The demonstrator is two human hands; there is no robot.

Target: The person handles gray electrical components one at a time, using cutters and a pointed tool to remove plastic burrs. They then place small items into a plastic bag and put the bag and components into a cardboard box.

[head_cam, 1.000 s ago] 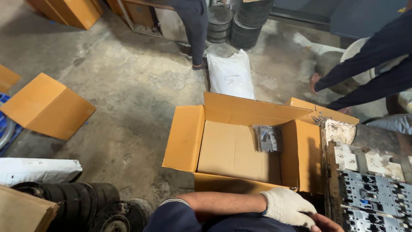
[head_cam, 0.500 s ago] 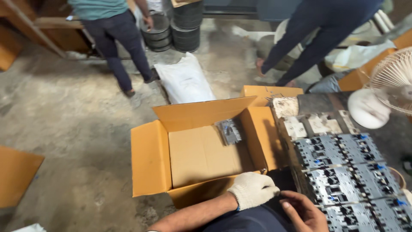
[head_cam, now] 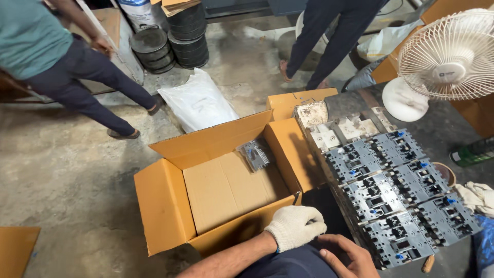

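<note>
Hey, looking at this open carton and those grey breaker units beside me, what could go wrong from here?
1. The grey breaker units lie packed close together right beside the open cardboard box; pulling one out might knock its neighbours.
2. The left hand wears a glove, but the right hand is bare, so hard edges could nick it.
3. The white table fan stands close to the stack, and a careless reach may bump it.
</note>
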